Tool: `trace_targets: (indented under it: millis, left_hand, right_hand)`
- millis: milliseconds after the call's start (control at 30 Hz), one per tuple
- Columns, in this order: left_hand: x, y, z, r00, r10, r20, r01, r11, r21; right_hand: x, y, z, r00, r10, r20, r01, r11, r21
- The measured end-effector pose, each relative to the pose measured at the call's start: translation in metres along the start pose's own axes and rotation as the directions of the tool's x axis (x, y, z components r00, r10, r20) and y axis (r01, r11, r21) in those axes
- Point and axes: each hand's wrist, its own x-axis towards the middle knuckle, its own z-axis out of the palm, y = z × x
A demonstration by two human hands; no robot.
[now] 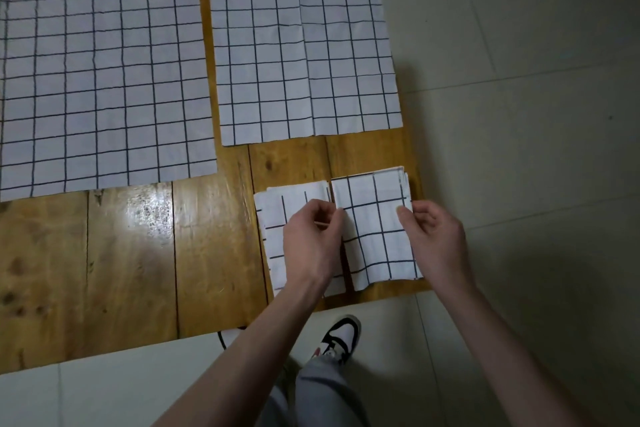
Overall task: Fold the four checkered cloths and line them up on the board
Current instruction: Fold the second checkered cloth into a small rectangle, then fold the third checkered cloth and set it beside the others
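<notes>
Two folded cloths lie side by side at the near right corner of the board — a low wooden slab of glossy, knotty planks set on pale floor tiles. The right folded cloth is a thick, layered rectangle of white fabric with a thin dark grid; the left hand pinches its left edge with curled fingers, and the right hand pinches its right edge. The left folded cloth sits just beside it, partly under the left hand. Farther back, two cloths lie flat and unfolded — a large one on the left and a creased one on the right. A black-and-white shoe stands on the floor below.
</notes>
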Motion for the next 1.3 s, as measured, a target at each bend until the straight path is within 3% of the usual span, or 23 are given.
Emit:
trace_targets:
  millis: [267, 667, 900, 1067, 1167, 1300]
  left_hand:
    - [0.004, 0.008, 0.018, 0.993, 0.091, -0.074, -0.059, 0.934, 0.353]
    - [0.002, 0.008, 0.02, 0.991, 0.134, -0.023, -0.108, 0.878, 0.465]
    - [-0.004, 0.008, -0.022, 0.959, 0.28, -0.05, -0.231, 0.869, 0.438]
    - [-0.002, 0.006, -0.078, 0.898, 0.439, -0.03, -0.353, 0.76, 0.546]
    - [-0.003, 0.003, -0.117, 0.859, 0.513, -0.004, -0.399, 0.674, 0.621]
    - [0.004, -0.002, -0.173, 0.842, 0.54, -0.016, -0.401, 0.644, 0.651]
  right_hand:
    - [0.007, 0.018, -0.009, 0.997, 0.005, -0.073, -0.013, 0.995, -0.102]
    - [0.0, 0.027, -0.01, 0.997, -0.021, -0.075, 0.002, 0.968, -0.25]
    - [-0.016, 0.003, -0.002, 0.976, -0.218, -0.004, 0.201, 0.908, -0.368]
    - [-0.032, -0.038, 0.036, 0.927, -0.335, 0.165, 0.374, 0.838, -0.398]
    - [-0.043, -0.071, 0.064, 0.884, -0.421, 0.205, 0.467, 0.77, -0.434]
    - [-0.058, -0.111, 0.106, 0.853, -0.475, 0.214, 0.519, 0.743, -0.423]
